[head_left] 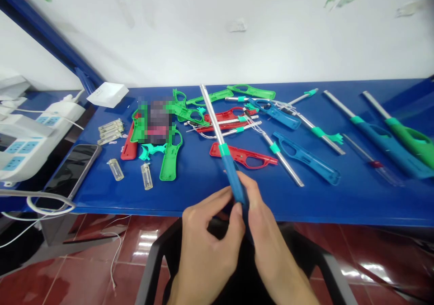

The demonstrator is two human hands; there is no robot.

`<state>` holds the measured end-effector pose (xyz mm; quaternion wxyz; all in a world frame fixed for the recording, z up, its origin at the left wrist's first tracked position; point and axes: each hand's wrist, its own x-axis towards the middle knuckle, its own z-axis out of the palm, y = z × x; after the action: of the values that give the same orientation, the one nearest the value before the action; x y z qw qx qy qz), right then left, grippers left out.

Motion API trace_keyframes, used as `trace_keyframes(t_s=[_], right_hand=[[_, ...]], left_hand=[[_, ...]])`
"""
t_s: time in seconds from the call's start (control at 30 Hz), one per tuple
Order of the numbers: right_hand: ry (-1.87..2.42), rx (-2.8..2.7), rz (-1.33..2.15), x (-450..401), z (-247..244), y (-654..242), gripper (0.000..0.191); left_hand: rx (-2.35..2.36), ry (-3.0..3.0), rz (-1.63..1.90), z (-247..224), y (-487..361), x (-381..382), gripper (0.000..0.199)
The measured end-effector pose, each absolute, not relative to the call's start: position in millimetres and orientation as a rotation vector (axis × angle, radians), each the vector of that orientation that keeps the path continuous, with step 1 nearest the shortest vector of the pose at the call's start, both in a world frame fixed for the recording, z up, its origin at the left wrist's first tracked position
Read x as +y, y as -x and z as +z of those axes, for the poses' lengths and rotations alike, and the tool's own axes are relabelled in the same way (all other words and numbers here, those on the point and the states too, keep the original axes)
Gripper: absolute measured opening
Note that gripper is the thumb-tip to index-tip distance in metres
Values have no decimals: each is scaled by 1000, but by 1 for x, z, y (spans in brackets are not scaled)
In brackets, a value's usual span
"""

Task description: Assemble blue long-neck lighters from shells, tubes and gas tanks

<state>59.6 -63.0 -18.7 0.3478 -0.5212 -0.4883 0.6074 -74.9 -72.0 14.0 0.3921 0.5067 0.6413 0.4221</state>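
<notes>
My left hand and my right hand are both closed around the blue handle of a long-necked gas lighter. Its silver tube points up and away from me, with a teal collar where tube meets handle. My left thumb presses on the handle's side, and the right fingers wrap the other side. The handle's lower end is hidden between my palms. Just beyond the hands lie a red handle shell, a silver tube with a teal collar and a blue handle shell.
Two whole lighters, one blue and one green, lie at right near a screwdriver. Green shells, clear fuel tanks and a phone are at left, beside a white power strip. A blurred patch covers something there.
</notes>
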Motion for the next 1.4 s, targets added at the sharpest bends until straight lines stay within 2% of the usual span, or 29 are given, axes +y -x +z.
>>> trace_keyframes(t_s=[0.13,0.43,0.77,0.9,1.23,1.4], right_hand=[[1322,-739,1763,-47,-11,-59,54],[1160,-466,1964,-33,-8,-71,62],[1076,-246,2123,-30,-12,-77,58],[913,-218,2193,-32,-12,-79,43],[746,-125,2315,-48,-8,-75,50],[770,-122,2259,-53,-7,-71,46]], left_hand=[[1619,-1180,1136,-3,83,-71,32],[1625,-1150,1200,-11,87,-51,38],[1571,-1279,1156,-20,87,-50,36],[1549,-1258,1132,-16,89,-51,34],[1137,-925,1088,-17,80,-51,57],[1035,-947,1067,-9,73,-44,44]])
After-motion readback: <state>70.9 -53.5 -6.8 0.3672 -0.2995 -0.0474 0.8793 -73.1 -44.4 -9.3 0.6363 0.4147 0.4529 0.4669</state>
